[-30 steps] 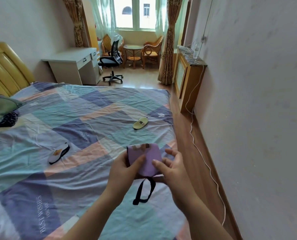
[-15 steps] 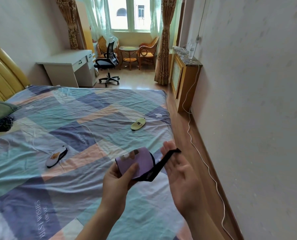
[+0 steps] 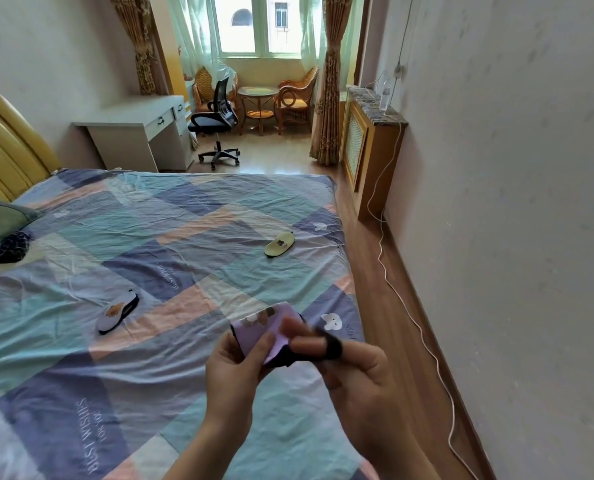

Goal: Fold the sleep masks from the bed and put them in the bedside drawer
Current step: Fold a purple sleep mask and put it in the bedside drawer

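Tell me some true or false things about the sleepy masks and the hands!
1. Both hands hold the purple mask. True: left hand, right hand.
2. The yellow mask lies on the floor. False: it lies on the bed.
3. The black strap goes around a right finger. True.
4. The white mask touches the yellow one. False: they lie far apart.

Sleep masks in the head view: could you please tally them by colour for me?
Purple sleep mask, held in both hands: 1
Yellow sleep mask, on the bed: 1
White sleep mask, on the bed: 1
Total: 3
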